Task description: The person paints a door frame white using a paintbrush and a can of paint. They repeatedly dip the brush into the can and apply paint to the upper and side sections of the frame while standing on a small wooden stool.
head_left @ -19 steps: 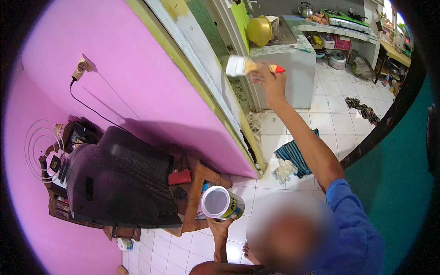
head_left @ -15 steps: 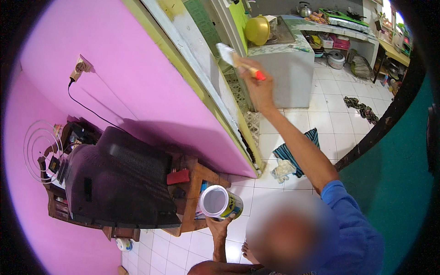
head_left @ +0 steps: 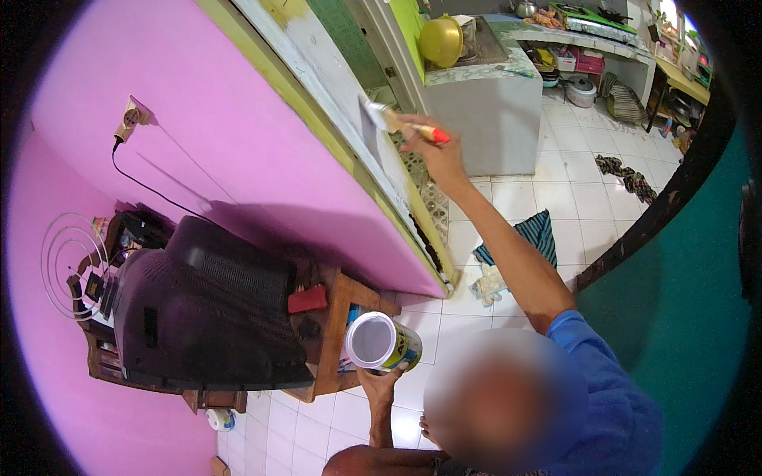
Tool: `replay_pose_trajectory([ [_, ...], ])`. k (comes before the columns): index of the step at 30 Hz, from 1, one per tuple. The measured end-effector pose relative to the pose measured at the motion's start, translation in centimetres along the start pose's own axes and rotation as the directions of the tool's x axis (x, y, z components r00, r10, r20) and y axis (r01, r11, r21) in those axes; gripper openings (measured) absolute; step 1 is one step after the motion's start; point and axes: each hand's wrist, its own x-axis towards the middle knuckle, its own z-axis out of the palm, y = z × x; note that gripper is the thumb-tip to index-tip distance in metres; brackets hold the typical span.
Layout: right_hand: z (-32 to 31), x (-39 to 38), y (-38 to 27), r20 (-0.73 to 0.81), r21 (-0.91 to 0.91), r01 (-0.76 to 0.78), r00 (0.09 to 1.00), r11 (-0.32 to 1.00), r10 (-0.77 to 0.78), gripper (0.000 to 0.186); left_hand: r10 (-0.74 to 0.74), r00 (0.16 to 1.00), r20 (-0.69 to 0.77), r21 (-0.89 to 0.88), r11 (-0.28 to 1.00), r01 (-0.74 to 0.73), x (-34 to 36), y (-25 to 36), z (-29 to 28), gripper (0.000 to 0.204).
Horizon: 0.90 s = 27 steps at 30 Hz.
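Observation:
My right hand (head_left: 441, 159) is closed round the handle of a paintbrush (head_left: 390, 119) with a red-tipped end. Its whitish bristles touch the partly painted white face of the door frame (head_left: 327, 65), at about mid-height in the view. Lower down, my left hand (head_left: 381, 387) grips a paint can (head_left: 408, 349) from below, its fingers partly hidden behind it. The can is open and tilted, showing a pale rim and inside; I cannot make out how much paint it holds.
A pink wall (head_left: 198, 127) with a plugged-in socket (head_left: 131, 120) lies left of the frame. A bulky black television (head_left: 214, 317) stands on a wooden stand (head_left: 337, 317). Cloths (head_left: 540, 238) lie on the white tiles. Beyond is a kitchen counter (head_left: 484, 119) with a yellow basin (head_left: 440, 41).
My right hand has moved a little left and down, bringing the brush from in front of the doorway onto the frame. My left hand still holds the can, nearly unmoved.

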Motion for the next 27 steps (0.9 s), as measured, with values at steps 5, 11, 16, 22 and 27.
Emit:
replay_pose_trajectory([
  [5,-0.9,-1.5,2.2,-0.025,0.017,-0.001,1.0,1.0,0.001,0.026,0.031,0.999,-0.01,-0.055,0.998,-0.031,-0.7,1.0,0.1,0.092],
  [11,-2.1,-2.8,4.4,-0.058,0.045,-0.044,0.997,0.998,0.046,0.027,0.062,0.997,-0.034,-0.035,0.997,-0.063,-0.6,1.0,0.4,0.088],
  [16,-3.0,-3.3,6.2,-0.007,-0.042,-0.047,0.999,0.998,0.047,0.025,0.068,0.998,-0.018,-0.034,0.997,-0.068,-0.6,0.8,0.2,0.085],
  [22,-3.4,-4.2,8.1,-0.063,0.114,-0.078,0.994,0.99,0.085,0.023,0.062,0.998,-0.023,-0.001,0.998,-0.062,-0.8,1.4,0.5,0.084],
  [27,-4.4,-5.7,9.1,-0.18,0.239,-0.175,0.959,0.955,0.22,0.026,0.057,0.997,-0.051,-0.02,0.998,-0.058,-1.1,1.8,0.8,0.081],
])
